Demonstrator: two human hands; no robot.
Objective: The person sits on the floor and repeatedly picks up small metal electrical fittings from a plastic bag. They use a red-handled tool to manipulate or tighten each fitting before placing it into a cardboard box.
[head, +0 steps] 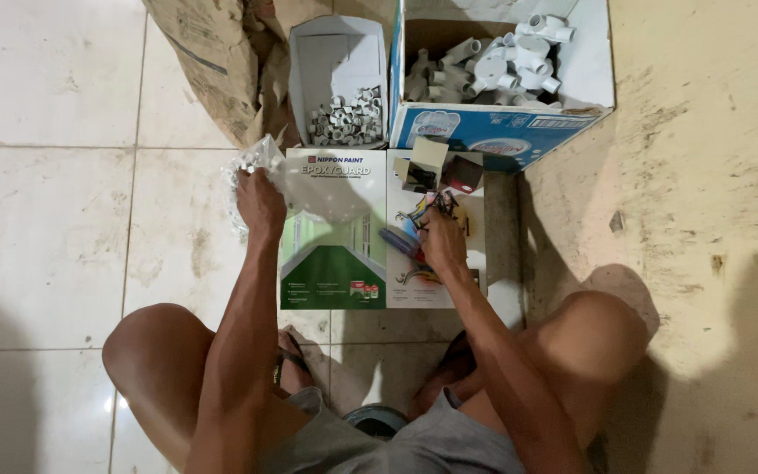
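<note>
I squat over an open brochure lying on the floor tiles. My left hand grips a clear plastic bag at the brochure's upper left corner; the bag seems to hold small white parts. My right hand rests on the brochure's right page with its fingers closed around small dark and coloured pieces; what they are is too small to tell. A little open carton lies just above that hand.
A white box with several small grey fittings stands at the top centre. To its right, a blue-sided carton holds white pipe fittings. Brown paper sacking lies upper left. Rough concrete floor runs along the right.
</note>
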